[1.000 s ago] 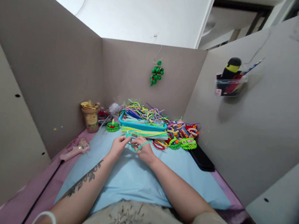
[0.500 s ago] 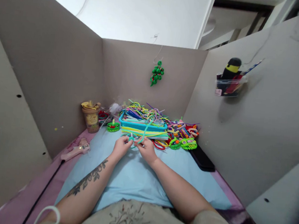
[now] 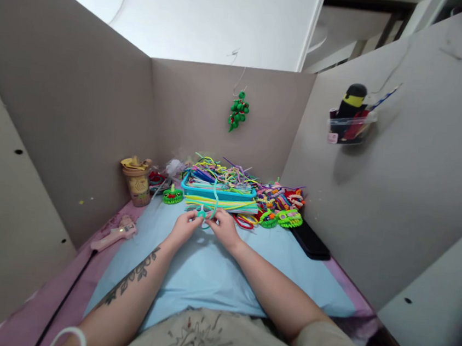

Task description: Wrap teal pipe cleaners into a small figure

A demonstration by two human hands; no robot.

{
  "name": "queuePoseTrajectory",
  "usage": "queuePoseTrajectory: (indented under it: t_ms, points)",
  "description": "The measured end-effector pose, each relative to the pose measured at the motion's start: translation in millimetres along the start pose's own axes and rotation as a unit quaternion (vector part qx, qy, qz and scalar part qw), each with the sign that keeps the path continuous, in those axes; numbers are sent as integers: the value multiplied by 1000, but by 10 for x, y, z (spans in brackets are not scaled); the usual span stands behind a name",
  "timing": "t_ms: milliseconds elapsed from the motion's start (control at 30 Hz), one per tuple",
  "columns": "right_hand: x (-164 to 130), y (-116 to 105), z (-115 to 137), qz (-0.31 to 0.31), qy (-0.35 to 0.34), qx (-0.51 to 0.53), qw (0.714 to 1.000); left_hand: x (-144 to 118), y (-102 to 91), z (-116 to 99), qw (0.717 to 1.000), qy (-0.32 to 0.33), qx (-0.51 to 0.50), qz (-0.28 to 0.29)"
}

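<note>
Fingers of my left hand point(image 3: 185, 227) pinch a small teal piece of wound pipe cleaner point(image 3: 201, 214), just above the blue cloth point(image 3: 219, 282). Close on its right, my right hand point(image 3: 224, 229) is closed on a teal pipe cleaner point(image 3: 216, 196), whose free end rises in front of the tray. A small loop hangs below the fingertips. Exactly how the strand joins the wound piece is too small to make out. Straight yellow and teal pipe cleaners point(image 3: 223, 204) lie in a bundle just beyond both hands.
Behind stands a blue tray point(image 3: 232, 196) heaped with pipe cleaners. Green pipe-cleaner figures point(image 3: 290, 218) and a black flat case point(image 3: 311, 242) lie right. A pink glue gun point(image 3: 115, 236) and a lidded cup point(image 3: 137, 182) are left. Grey panels point(image 3: 203, 120) enclose the table.
The teal pipe cleaner's free end has swung left and now stands more upright. My right hand has turned slightly, still close to the left. The whole view has shifted a little.
</note>
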State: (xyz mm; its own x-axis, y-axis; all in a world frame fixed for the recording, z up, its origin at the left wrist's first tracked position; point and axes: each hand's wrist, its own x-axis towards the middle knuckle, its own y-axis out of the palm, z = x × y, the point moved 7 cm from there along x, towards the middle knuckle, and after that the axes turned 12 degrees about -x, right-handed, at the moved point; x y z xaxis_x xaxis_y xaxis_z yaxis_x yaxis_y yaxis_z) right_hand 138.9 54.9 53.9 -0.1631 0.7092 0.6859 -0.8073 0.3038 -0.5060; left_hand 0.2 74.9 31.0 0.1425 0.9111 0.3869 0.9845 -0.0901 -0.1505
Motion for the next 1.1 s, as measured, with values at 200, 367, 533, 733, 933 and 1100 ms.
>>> queuePoseTrajectory:
  t_ms: [200,367,533,733,933,1100]
  points:
    - [43,-47,-101,-14,64,25,998,-19,38,-22,1000,-7,1,25]
    - [52,11,-261,-4,115,64,991,-24,78,14,998,-22,-18,50]
    - [26,123,-460,38,168,115,978,-43,115,-45,997,-8,-12,78]
    - [22,165,-572,29,171,102,980,-31,68,-107,995,52,74,27]
    - [37,130,-602,-23,170,70,983,-91,-120,-183,981,87,123,-121]
    - [23,131,-513,-28,166,88,982,-84,8,-111,995,24,78,-64]
